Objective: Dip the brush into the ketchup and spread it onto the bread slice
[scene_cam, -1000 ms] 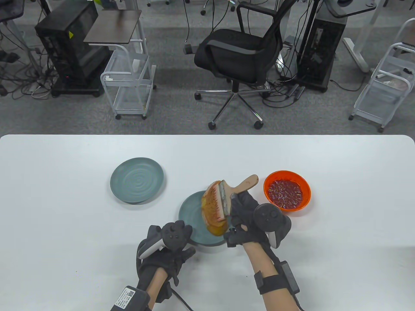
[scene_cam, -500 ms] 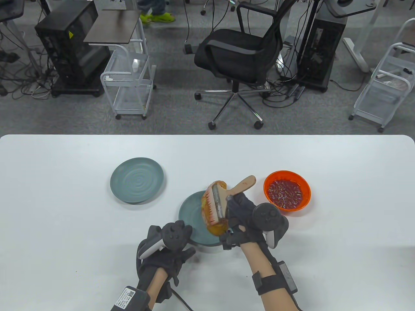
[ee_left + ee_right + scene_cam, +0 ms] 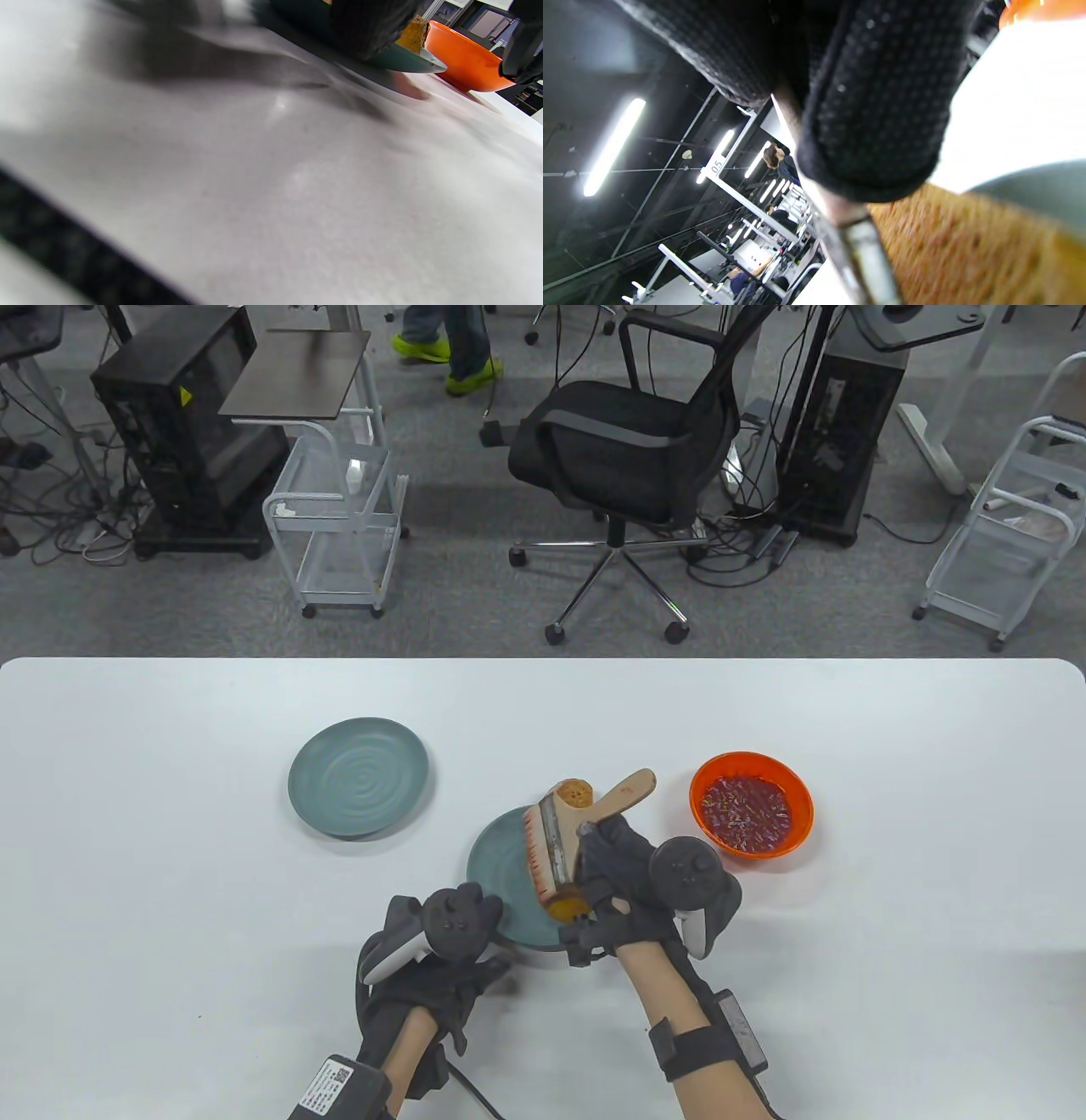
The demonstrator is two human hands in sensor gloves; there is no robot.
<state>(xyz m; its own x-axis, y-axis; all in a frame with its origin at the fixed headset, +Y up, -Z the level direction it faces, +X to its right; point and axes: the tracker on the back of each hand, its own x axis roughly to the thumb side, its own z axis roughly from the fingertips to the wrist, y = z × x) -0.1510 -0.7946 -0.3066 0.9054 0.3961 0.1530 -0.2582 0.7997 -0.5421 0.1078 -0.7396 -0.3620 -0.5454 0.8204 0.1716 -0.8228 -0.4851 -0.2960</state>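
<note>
My right hand [image 3: 598, 836] grips the wooden handle of a wide brush [image 3: 556, 848], whose red-stained bristles lie on the bread slice [image 3: 573, 794]. The bread lies on a teal plate [image 3: 496, 861]; only its far and near ends show beside the brush. The right wrist view shows a gloved finger [image 3: 874, 106] on the brush's metal band [image 3: 865, 258] beside the bread [image 3: 958, 250]. An orange bowl of ketchup [image 3: 751, 806] stands to the right of the plate. My left hand [image 3: 484, 933] rests at the plate's near left edge; its fingers are hidden under the tracker.
A second teal plate [image 3: 358, 776] stands alone to the far left. The left wrist view shows the plate's rim [image 3: 407, 63], the bread's edge [image 3: 413, 36] and the orange bowl [image 3: 462, 63] beyond it. An office chair [image 3: 628, 449] stands behind the table.
My right hand has drawn the brush leftward across the bread, baring more of its far end. The left hand has not moved.
</note>
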